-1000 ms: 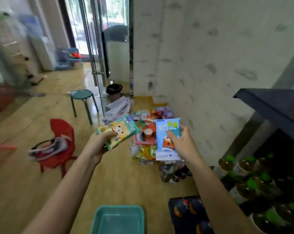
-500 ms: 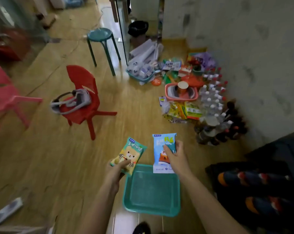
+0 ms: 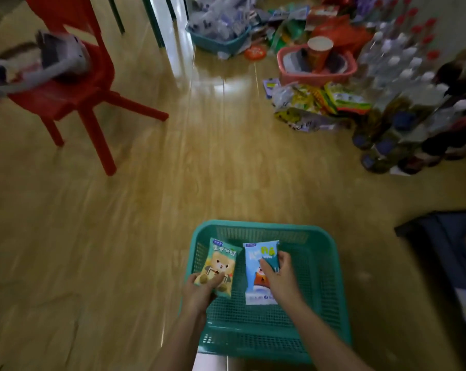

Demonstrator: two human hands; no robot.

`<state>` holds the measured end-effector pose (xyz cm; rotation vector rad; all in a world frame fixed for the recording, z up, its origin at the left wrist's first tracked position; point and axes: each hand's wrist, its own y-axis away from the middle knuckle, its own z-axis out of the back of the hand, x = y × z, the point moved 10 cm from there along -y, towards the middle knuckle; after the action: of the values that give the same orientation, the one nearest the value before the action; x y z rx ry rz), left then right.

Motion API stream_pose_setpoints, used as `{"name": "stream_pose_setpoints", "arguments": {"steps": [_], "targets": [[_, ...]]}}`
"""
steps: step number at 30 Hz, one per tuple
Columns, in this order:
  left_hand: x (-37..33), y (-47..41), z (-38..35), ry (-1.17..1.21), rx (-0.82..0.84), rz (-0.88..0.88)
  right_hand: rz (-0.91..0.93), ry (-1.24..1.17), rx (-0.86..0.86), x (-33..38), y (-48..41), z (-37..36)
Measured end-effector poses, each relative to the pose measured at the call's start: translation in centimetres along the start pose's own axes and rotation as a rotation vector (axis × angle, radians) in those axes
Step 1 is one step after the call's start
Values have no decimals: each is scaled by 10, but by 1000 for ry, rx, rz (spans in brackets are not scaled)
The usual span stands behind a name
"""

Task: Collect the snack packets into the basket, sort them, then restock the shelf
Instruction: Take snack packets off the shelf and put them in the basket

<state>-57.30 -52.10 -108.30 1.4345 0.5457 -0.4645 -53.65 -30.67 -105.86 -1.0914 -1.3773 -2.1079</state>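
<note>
A teal mesh basket point(image 3: 320, 263) stands on the wooden floor just in front of me. My left hand point(image 3: 199, 290) grips the lower end of a green and yellow snack packet point(image 3: 222, 259) with a bear on it, held over the basket's left side. My right hand point(image 3: 280, 277) pinches a blue and white snack packet point(image 3: 256, 266) down inside the basket's middle. Whether either packet touches the basket's floor I cannot tell.
A red plastic chair point(image 3: 74, 87) with a grey headset on it stands at the left. A heap of snack packets point(image 3: 315, 103), a pink basket point(image 3: 317, 68), a second teal basket point(image 3: 221, 41) and several bottles point(image 3: 403, 103) crowd the far right. A dark shelf edge point(image 3: 440, 236) is at the right.
The view has tilted down from the wall to the floor. Both hands have come down with their packets, from above the basket's far rim into the basket.
</note>
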Motion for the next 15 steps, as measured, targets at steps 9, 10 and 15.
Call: {"name": "stream_pose_setpoints", "arguments": {"steps": [9,10,15], "targets": [[52,-106,-11,-241,-114,-154,-51,118,26,-92,-76,-32],[51,-108,-12,-294,-133,-183,-50,130,28,-96,-81,-34],[47,-112,-19,-662,-182,-300,-55,133,17,-99,-98,-43]]}}
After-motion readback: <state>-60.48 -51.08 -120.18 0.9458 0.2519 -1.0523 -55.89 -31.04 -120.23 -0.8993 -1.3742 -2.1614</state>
